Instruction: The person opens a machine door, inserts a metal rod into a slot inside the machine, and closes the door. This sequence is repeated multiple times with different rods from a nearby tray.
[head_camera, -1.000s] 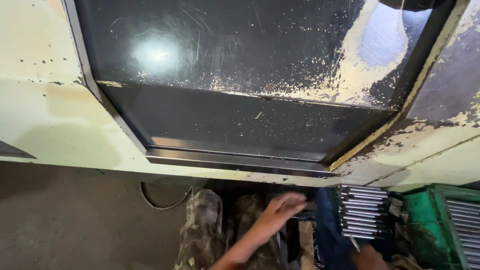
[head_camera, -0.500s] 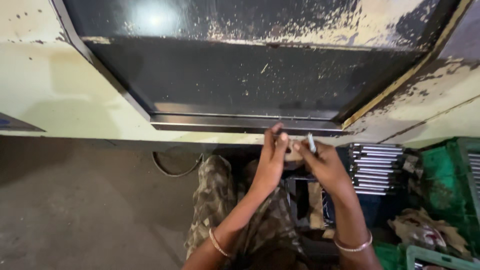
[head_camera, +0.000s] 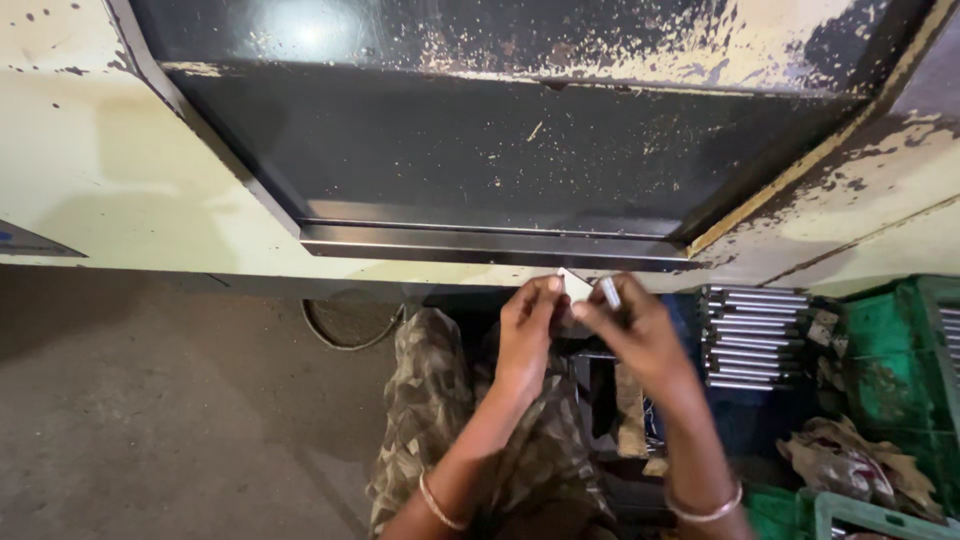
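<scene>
A big worn machine (head_camera: 480, 150) fills the view. Below it, both hands meet: the left hand (head_camera: 525, 330) pinches a small white scrap (head_camera: 574, 284), the right hand (head_camera: 635, 330) grips a short metal pin (head_camera: 609, 292) (light, stiff, probably slick; best held mid-shaft).

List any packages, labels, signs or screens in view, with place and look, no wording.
Label: far left on the cream machine panel, a dark grey strip with a blue mark, cut off by the frame edge.
Crates: green plastic, at right beside the metal rods.
No screens or signs.
</scene>
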